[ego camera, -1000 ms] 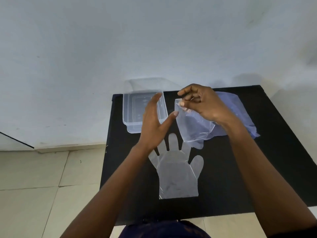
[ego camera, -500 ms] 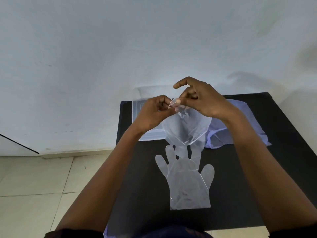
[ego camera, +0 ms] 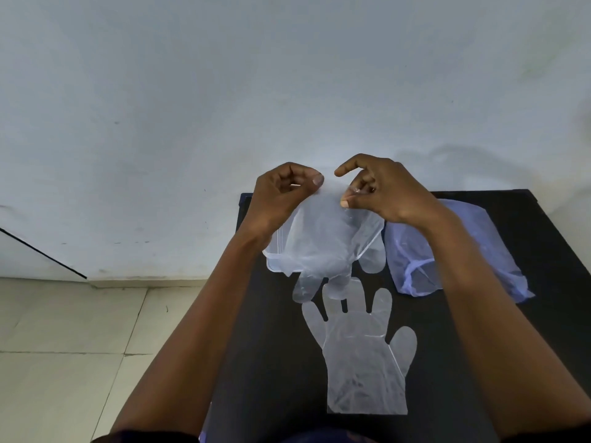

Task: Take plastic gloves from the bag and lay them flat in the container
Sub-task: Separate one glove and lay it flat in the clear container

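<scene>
I see a plain indoor room, not clearly home or workplace: a bare pale wall (ego camera: 224, 91), a beige tiled floor (ego camera: 64, 346), and a small black table (ego camera: 543, 251) pushed up against the wall.

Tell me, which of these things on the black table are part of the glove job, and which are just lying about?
Part of the job:
- held glove, pinched at its cuff by left hand and right hand
- flat glove on the table
- clear container, partly behind the held glove
- bluish bag

Just there:
- black table
- tiled floor
- wall
</scene>
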